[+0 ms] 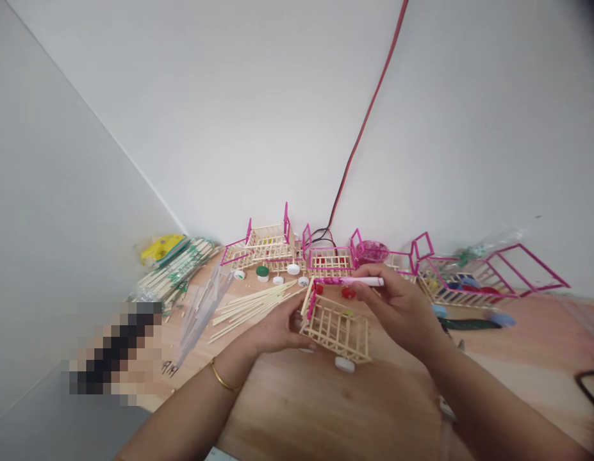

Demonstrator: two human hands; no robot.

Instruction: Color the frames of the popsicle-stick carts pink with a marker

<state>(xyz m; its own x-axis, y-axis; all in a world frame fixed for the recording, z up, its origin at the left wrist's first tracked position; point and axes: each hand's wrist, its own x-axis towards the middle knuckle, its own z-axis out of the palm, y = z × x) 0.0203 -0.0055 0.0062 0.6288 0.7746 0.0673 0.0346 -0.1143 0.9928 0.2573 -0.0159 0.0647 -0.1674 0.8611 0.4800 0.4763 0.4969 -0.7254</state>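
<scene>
A small cart of pale wooden sticks (339, 330), with white bottle-cap wheels, is held tilted above the tabletop. My left hand (282, 326) grips it at its left end, fingers partly hidden behind the sticks. My right hand (402, 307) pinches a white-handled paintbrush (366, 281) between thumb and fingers. Its magenta-stained end meets the upright handle frame (310, 304) of the cart, which is partly magenta and partly bare wood. Behind my right hand stands a clear cup (372, 251) smeared with magenta.
Similar carts with magenta handles line the wall, including a stacked pair (270, 246) and a large one (470, 288) holding coloured caps. Loose sticks (253, 307), bagged skewers (176, 272) and a green cap (263, 273) lie leftward. A red-black cable (368, 115) runs down the wall.
</scene>
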